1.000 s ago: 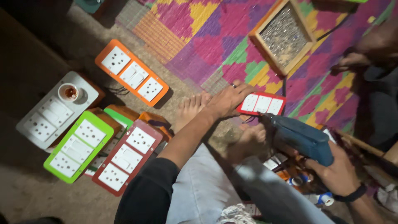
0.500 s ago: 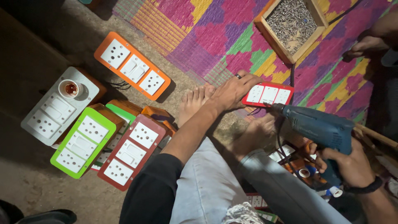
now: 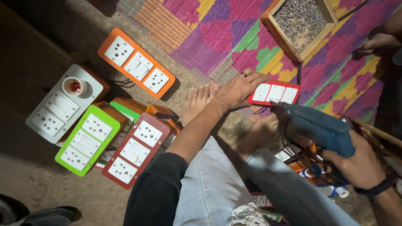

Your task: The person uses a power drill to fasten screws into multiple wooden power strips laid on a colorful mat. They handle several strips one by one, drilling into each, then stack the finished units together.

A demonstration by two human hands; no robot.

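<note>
Left hand (image 3: 238, 88): fingers spread flat, pressing down the red socket board (image 3: 274, 93) on the woven mat (image 3: 217, 29) to steady it.
Right hand (image 3: 356, 165): wrapped around the blue power drill (image 3: 318, 127), tip apparently at the board's near edge.
Screw box (image 3: 276, 26): within reach.

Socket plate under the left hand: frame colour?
Red frame, white inserts; head view shows it, left hand resting on it.

No packages, labels, signs or screens show anywhere in this view. The flat rectangles on the floor are plastic switch-and-socket boards, not packaging, and the open wooden box at one o'clock carries no label or print that can be seen.
</note>
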